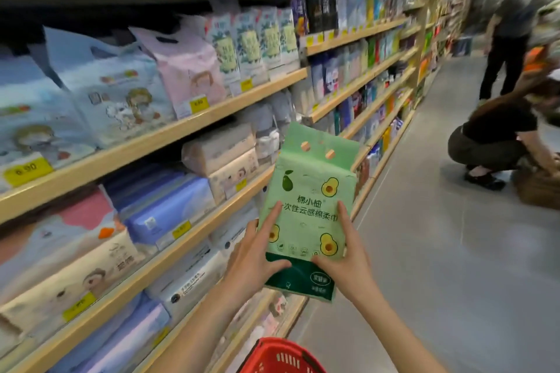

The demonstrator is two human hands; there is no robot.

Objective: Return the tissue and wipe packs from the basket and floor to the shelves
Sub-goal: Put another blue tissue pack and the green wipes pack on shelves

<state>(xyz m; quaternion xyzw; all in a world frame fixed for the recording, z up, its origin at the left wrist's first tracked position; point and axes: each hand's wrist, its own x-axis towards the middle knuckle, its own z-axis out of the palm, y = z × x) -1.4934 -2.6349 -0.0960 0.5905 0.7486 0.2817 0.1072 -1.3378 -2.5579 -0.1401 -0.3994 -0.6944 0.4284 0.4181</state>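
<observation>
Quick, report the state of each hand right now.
Left hand: holding the green avocado pack by its lower left edge.
Right hand: holding the same pack by its lower right edge.

The green pack (306,209) at centre frame is showing 棉小柚 in dark print, with 次性云感棉柔巾 under it, the line's start hidden. At the left edge, a yellow price tag (26,169) is showing a price ending .90, first digit unclear. A second yellow tag (198,103), upper middle, is blurrily reading 6.90.
</observation>
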